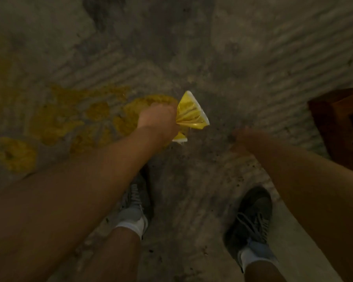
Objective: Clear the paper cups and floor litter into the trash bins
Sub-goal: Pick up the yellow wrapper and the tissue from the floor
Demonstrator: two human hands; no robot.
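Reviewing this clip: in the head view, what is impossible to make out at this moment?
- Right hand: blurred and dim; whether it holds anything cannot be told.
- Yellow crumpled wrapper: the left hand covers its middle, so its full shape and any print stay hidden.
- Reddish-brown object: cut off by the right edge and dark; what it is cannot be told.
- Trash bins: none in view.
- Yellow patches on the floor: too blurred to tell stains from litter.

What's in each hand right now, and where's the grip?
Left hand grips a crumpled yellow paper cup around its squashed base. Right hand is blurred; cannot tell.
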